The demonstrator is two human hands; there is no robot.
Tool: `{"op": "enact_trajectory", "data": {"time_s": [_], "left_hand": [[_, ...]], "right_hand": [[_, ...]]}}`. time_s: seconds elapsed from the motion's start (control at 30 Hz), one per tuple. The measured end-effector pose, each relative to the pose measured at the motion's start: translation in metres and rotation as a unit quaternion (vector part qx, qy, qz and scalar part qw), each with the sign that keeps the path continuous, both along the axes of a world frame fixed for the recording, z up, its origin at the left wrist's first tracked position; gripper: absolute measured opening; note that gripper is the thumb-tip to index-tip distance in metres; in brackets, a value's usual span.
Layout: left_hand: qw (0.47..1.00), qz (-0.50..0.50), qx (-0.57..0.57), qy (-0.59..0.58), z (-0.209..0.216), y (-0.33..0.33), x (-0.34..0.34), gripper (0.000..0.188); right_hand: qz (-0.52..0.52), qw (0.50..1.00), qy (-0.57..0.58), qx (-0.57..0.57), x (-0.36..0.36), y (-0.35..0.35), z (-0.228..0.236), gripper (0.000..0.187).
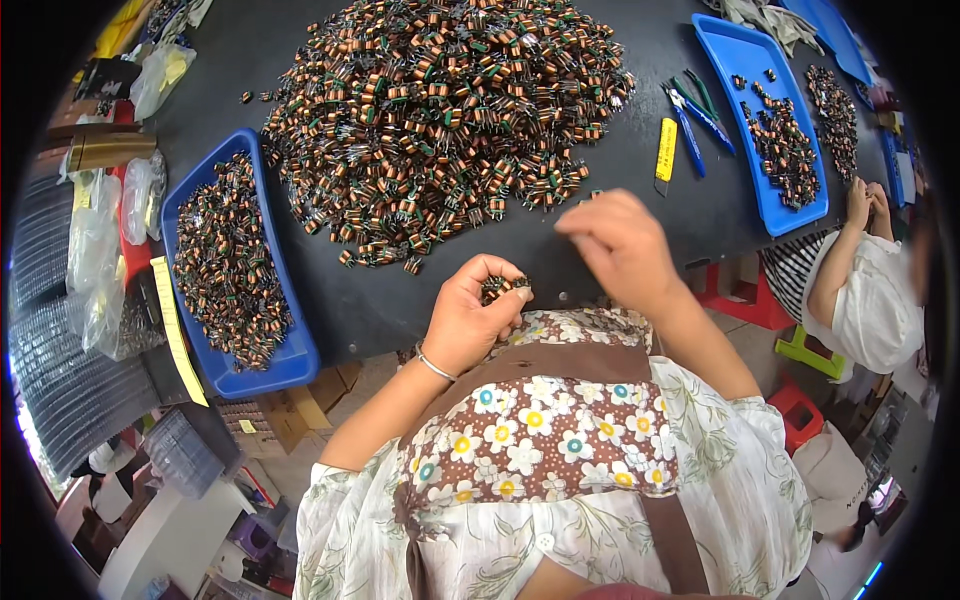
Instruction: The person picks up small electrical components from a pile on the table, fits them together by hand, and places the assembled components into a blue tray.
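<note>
My left hand [470, 312] is closed around a few small copper-wound coils [493, 289], held just above the table's near edge. To its right, my right hand [628, 250] hovers over the table, a little blurred. Its fingers curl together, and whether anything sits between them cannot be made out. Beyond both hands rises a big heap of the same coils [440, 130], copper and black with bits of green and thin metal legs. A few strays lie along the heap's near edge.
At left stands a deep blue tray [305, 365] full of coils. On the right lie a yellow cutter knife [665, 155], blue-handled pliers [688, 135] and a shallower blue tray [775, 218] with fewer coils. Farther right, another person [870, 300] works beside loose coils [835, 125].
</note>
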State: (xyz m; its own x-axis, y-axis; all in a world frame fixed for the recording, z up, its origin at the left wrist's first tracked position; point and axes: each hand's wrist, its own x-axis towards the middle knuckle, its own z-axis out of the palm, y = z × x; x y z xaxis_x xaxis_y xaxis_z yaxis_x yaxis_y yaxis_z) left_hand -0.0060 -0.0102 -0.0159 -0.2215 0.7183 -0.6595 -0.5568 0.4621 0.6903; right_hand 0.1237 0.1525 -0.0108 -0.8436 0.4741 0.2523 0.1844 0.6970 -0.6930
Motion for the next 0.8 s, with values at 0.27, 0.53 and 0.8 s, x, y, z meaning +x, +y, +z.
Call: {"op": "enact_trajectory", "data": {"time_s": [0.27,0.53,0.8], "left_hand": [[1.000,-0.025,-0.010,-0.010,-0.001,-0.002,-0.003,0.012],[1.000,-0.022,-0.005,-0.013,-0.003,-0.002,-0.002,0.013],[0.999,-0.050,-0.005,0.002,0.003,-0.003,-0.005,0.011]], "right_hand": [[-0.057,0.979,-0.177,-0.084,0.014,0.006,-0.003,0.017],[-0.018,0.909,-0.079,-0.408,0.003,-0.026,-0.002,0.012],[0.015,0.923,-0.071,-0.377,-0.001,-0.035,0.006,0.006]]}}
